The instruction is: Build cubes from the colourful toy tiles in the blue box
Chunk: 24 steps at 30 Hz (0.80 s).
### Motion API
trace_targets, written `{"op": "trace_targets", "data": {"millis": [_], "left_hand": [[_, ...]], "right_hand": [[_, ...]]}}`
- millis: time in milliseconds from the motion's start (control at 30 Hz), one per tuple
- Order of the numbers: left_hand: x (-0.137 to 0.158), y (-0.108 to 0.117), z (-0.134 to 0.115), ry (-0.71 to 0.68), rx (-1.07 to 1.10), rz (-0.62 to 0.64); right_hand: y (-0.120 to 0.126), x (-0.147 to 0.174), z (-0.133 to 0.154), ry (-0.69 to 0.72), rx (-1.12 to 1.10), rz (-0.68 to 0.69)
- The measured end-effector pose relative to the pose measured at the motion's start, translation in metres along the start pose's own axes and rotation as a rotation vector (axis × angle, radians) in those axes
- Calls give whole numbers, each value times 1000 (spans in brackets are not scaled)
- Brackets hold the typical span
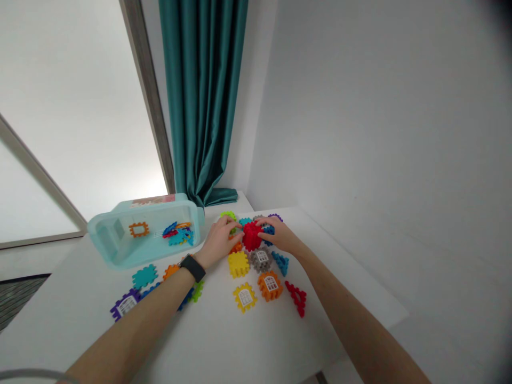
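A stack of red notched interlocking blocks [252,237] sits between my two hands on the white table. My left hand [221,239], with a black watch on its wrist, has curled fingers against the stack's left side. From the right, my right hand [280,234] grips it with thumb and fingers. Just below lie a yellow stack [239,264], a grey window block [261,259] and an orange window block [270,286]. Blue blocks [269,234] are partly hidden behind my right fingers. Orange pieces [236,245] show under my left hand.
A light blue bin [120,258] holding several pieces lies at the left. Loose tiles include a purple window tile [126,305], a teal tile [144,276], a yellow window tile [245,297] and a red triangular piece [296,298]. A green curtain [202,106] hangs behind; a wall rises right.
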<state>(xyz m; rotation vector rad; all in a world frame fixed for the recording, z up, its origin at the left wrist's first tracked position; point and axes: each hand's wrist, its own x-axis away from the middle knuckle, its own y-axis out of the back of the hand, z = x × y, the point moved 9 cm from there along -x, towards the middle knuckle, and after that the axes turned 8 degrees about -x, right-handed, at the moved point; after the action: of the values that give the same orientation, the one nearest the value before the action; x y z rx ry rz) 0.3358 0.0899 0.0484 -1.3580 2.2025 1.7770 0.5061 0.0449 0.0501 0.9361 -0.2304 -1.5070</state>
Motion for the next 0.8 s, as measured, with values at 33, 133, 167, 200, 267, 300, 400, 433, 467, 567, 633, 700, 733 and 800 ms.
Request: {"op": "trace_targets", "data": {"millis": [33, 133, 167, 200, 267, 300, 400, 433, 467, 567, 633, 700, 733, 800], "left_hand": [[0, 0, 0, -1, 1, -1], [0, 0, -1, -5, 6, -2], [1, 0, -1, -7, 7, -3], [1, 0, -2, -8, 9, -4], [1, 1, -2, -10, 13, -8], [1, 1, -2, -11, 16, -11], [2, 2, -2, -18, 26, -19], [3, 3, -2, -21, 28, -21], [3, 3, -2, -23, 31, -22], [5, 4, -2, -25, 38, -21], [6, 5, -3, -23, 43, -21], [7, 7, -4, -22, 44, -24], [7, 7, -4, -20, 43, -24], [7, 7, -4, -15, 40, -23]], "right_hand": [[0, 0, 0, -1, -1, -1], [0, -1, -1, -6, -3, -6], [0, -1, -1, -6, -4, -6], [0, -1, -1, -6, -6, -5], [0, -1, 0, -5, -9, 0], [-1, -1, 0, -4, -11, 3], [-2, -1, 0, -2, -19, 11], [-3, -1, 0, -3, -22, 12], [-3, -1, 0, -4, -24, 11], [-3, -1, -2, -12, -32, 10], [-3, -2, -3, -17, -37, 10], [-3, -2, -4, -23, -42, 12], [-3, -2, -5, -25, -45, 12], [-4, -1, -6, -31, -50, 11]]}}
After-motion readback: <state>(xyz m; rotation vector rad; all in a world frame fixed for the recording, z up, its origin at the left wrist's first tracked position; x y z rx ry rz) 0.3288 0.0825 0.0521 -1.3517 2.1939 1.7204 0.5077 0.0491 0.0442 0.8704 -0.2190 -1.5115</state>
